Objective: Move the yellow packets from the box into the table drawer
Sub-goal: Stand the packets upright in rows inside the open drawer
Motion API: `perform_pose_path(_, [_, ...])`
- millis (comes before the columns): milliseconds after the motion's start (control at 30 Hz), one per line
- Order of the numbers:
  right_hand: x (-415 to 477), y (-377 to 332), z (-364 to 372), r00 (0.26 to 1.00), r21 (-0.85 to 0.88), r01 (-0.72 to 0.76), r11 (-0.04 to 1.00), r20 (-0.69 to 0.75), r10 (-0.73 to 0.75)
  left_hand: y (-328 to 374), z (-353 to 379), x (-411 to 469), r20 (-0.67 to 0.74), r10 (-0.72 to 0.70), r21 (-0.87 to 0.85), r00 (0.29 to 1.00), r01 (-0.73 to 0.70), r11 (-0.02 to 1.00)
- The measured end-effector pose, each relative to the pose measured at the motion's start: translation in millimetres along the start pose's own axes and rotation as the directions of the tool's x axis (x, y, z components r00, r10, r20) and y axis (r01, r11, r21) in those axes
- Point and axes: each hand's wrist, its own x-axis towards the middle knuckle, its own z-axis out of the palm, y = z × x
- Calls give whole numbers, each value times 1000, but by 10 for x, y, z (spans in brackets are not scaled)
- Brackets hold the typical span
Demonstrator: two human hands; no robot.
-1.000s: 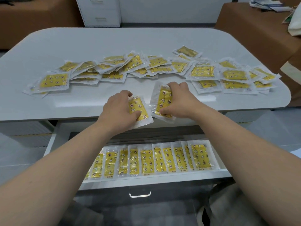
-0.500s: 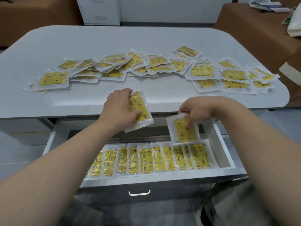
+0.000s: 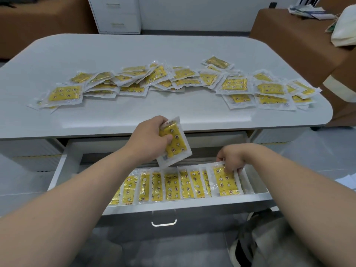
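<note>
Looking down from head height: a wide grey-white table (image 3: 173,49) w/ rounded corners fills the upper half of the view. Under its front edge the table drawer (image 3: 202,203) stands pulled out toward the viewer, w/ white walls. Across the tabletop runs a long loose band of yellow packets (image 3: 65,94), dozens of them, clear-edged and overlapping in places, set well back from the front edge. Inside the drawer a neat row of packets (image 3: 171,186) lies side by side, overlapped like shingles, from left of centre to near the right wall. Two bare forearms reach in from the bottom. The left hand (image 3: 148,140) hovers above the drawer's rear, just in front of the table edge, fingers & thumb curled round the top of a tilted packet (image 3: 176,146); its lower corner hangs over the row, contact unclear. The right hand (image 3: 231,157) is lower, inside the drawer at the row's right end, fingertips curled onto and pinching the top edge of the end packet (image 3: 226,183), which lies flat on the row. A small metal handle (image 3: 163,225) sits mid drawer front.
</note>
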Motion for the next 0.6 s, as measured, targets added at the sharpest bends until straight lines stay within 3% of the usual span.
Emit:
perform_pose_path(133, [70,-34,110,999,-20,-24,1000,-50,23,-18,54,-59,76,-9,6,997,9,1000])
perform_pose_path(367, [149,-79,340,977,-250,-133,959,-197,84,-12,96,-69,213,-93,-75,973,111,991])
perform_pose_path(600, [143,-115,344,962,-204,-201,958,-227,154,-20,129,-39,270,-150,-117,951,187,975])
